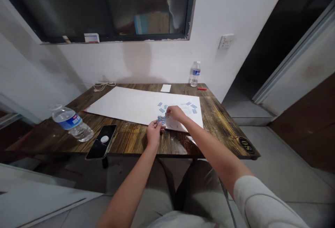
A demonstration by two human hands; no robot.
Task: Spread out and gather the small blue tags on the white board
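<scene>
My left hand [154,132] is closed at the near edge of a white board [131,102], its thumb pressed on a small sheet of blue-and-white window-shaped pieces [162,120]. Just to its right, my right hand [177,113] pinches a single blue-edged piece [166,115] against or beside that sheet; I cannot tell if the two are joined. Several similar blue pieces [162,110] lie on the board left of my right hand. Another group of blue pieces [193,106] lies near the board's right end. My fingers partly hide the held pieces.
The board lies on a dark wooden table [220,134]. A tilted water bottle [72,121] and a phone [101,141] with a white cap [104,139] are at left. Behind are a white cable [104,85], a white card [165,88], another bottle [195,74] and a red pen [201,89].
</scene>
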